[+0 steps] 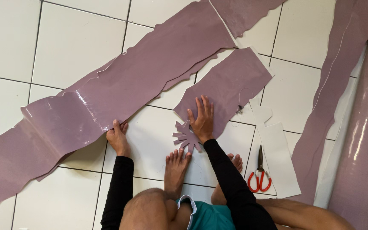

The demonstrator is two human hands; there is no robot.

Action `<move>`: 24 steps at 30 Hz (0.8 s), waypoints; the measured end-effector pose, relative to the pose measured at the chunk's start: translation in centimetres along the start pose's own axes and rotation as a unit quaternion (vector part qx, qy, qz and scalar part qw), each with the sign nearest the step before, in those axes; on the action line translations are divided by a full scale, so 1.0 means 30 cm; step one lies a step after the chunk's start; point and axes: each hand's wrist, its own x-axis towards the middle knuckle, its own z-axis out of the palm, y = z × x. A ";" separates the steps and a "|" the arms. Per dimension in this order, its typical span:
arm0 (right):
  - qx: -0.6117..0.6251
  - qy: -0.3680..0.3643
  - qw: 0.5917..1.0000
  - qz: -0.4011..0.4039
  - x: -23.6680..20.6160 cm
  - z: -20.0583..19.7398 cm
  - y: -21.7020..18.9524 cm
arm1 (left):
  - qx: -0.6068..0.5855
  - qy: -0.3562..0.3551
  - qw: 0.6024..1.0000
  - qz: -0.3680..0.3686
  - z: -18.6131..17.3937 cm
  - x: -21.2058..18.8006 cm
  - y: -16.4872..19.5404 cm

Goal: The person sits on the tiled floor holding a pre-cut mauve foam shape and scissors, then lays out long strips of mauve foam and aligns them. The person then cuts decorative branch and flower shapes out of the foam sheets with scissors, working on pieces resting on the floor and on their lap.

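My left hand [117,136] grips the near edge of a long glossy mauve sheet [120,89] that runs diagonally across the white tiled floor [77,42]. My right hand [202,119] lies flat, fingers spread, on the near corner of a smaller mauve rectangular piece [231,81]. Just below that hand lies a mauve cut-out with several short prongs [185,137]. Both arms wear black sleeves. My bare feet [176,168] rest on the tiles near the cut-out.
Red-handled scissors [259,176] lie on a white paper strip [277,159] to the right. A large mauve roll [365,127] runs along the right edge, with another mauve strip [324,106] beside it. More mauve sheet [243,12] lies at the top.
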 end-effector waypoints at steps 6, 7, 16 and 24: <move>-0.007 0.007 1.000 -0.006 -0.003 0.009 0.004 | 0.001 0.012 1.000 0.002 -0.001 0.000 0.006; -0.005 0.009 1.000 -0.005 -0.006 0.011 0.008 | 0.009 0.009 1.000 0.002 0.000 0.003 0.006; -0.003 0.009 1.000 -0.002 -0.028 0.051 0.049 | -0.014 -0.003 1.000 -0.003 0.049 0.030 -0.037; -0.020 0.025 0.999 -0.001 -0.031 0.073 0.044 | -0.011 0.033 0.999 -0.001 0.058 0.014 -0.053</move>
